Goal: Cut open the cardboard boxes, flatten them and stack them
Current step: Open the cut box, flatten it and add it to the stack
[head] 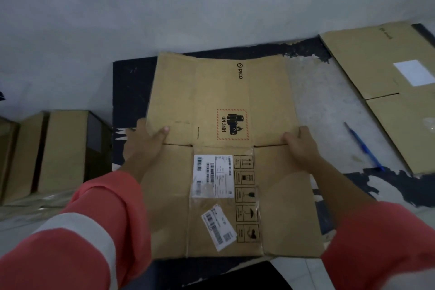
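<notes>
Squarely in the middle of the view, a flattened cardboard box (223,148) lies spread over a dark navy work surface (131,92), printed face up (a PICO logo, a red-hatched UN 3481 battery mark, a column of handling symbols). A white shipping label (211,175) sits on the near half of this box, and a smaller barcode sticker (219,228) is stuck askew just below it.

The left hand (146,143) grips the box's left edge at the fold line, its thumb on top and its fingers hidden under the board. The right hand (300,146) holds the opposite edge at the same fold, fingers curled over it. Both sleeves are coral, the left sleeve (94,231) crossed by a pale grey band.

Right of the box the surface's dark coating is worn away to a mottled pale grey patch (329,101). A blue pen-like tool (362,147) lies on this patch. Farther right rests a stack of flattened boxes (367,63). Left of the box, lower than the surface, stand upright cardboard boxes (63,148). Beyond the box's far edge everything is plain grey; wall or floor, I cannot tell.
</notes>
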